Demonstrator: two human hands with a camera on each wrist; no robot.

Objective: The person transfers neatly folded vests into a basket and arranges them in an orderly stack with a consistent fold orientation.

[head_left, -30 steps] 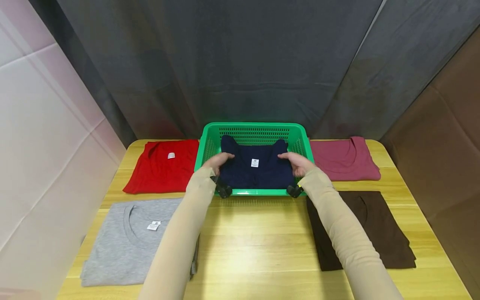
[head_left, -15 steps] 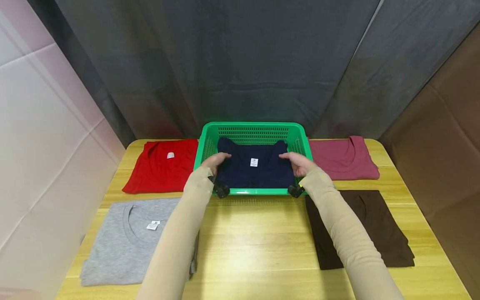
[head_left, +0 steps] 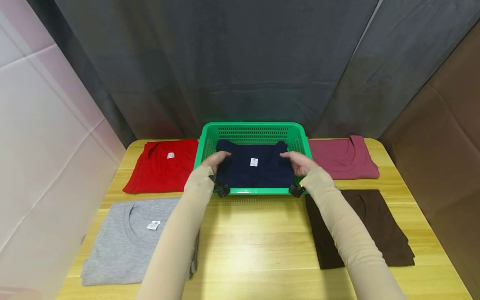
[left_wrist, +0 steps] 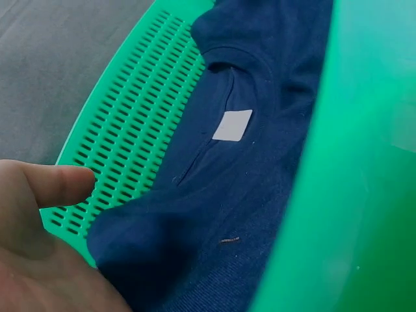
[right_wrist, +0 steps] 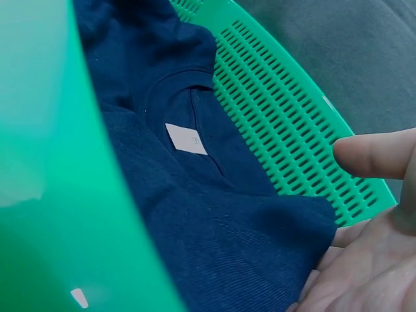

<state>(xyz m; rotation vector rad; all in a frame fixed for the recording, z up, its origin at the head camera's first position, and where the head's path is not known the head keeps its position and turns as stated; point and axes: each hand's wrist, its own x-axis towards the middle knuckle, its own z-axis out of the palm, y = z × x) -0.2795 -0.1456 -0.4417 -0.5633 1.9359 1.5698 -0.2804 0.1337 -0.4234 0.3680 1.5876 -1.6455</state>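
Observation:
A folded navy T-shirt point(head_left: 255, 175) with a white neck label lies inside the green plastic basket point(head_left: 258, 191). At its left side is my left hand point(head_left: 216, 160), its thumb straight and lifted off the cloth in the left wrist view; the fingers are largely hidden beside the shirt. My right hand point(head_left: 300, 162) is at the opposite side. In the right wrist view its thumb point(right_wrist: 374, 155) stands away from the shirt, and the fingers point(right_wrist: 325, 276) lie along the shirt's edge, partly under it. Both hands reach inside the basket's side walls.
Left of the basket lie a folded red shirt point(head_left: 168, 171) and, nearer, a grey shirt point(head_left: 123, 250). To the right are a folded pink shirt point(head_left: 343, 160) and a dark brown shirt point(head_left: 382, 233). All rest on the wooden table point(head_left: 255, 241), with a dark curtain point(head_left: 240, 62) behind.
The navy shirt has settled slightly lower in the basket, its far corners sinking. My left hand has shifted a little left and my right hand slightly right.

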